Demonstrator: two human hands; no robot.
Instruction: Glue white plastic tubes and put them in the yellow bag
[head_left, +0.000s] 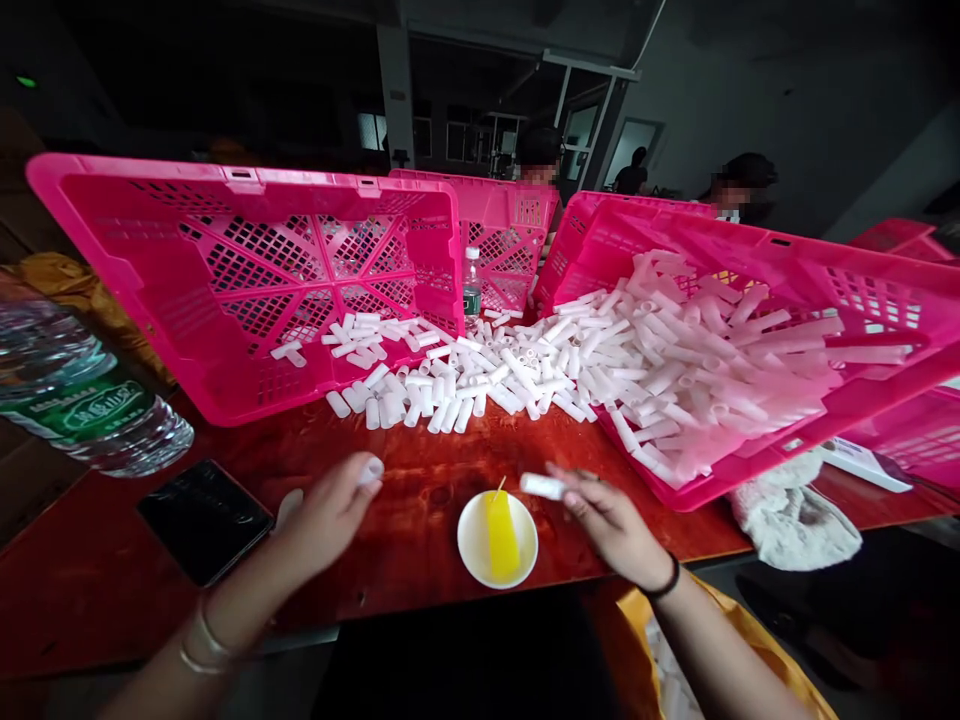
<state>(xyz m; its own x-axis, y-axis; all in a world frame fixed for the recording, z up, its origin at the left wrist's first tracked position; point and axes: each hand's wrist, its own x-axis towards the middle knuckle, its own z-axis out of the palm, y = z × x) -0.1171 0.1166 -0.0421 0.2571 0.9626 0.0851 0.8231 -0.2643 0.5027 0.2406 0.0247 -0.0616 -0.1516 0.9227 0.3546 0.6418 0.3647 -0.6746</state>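
left grip [337, 508]: grasping a white tube [370, 470] | right grip [606, 515]: pinching a second tube [543, 487] near the bowl [469, 545] | risk: slack pinching could be dropping it inside

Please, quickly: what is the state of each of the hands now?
Left hand: closed, holding a white tube.
Right hand: closed, holding another white tube by one end.

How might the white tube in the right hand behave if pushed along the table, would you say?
The white tube would probably roll, being cylindrical. It is likely light, as the right hand holds it near one end.
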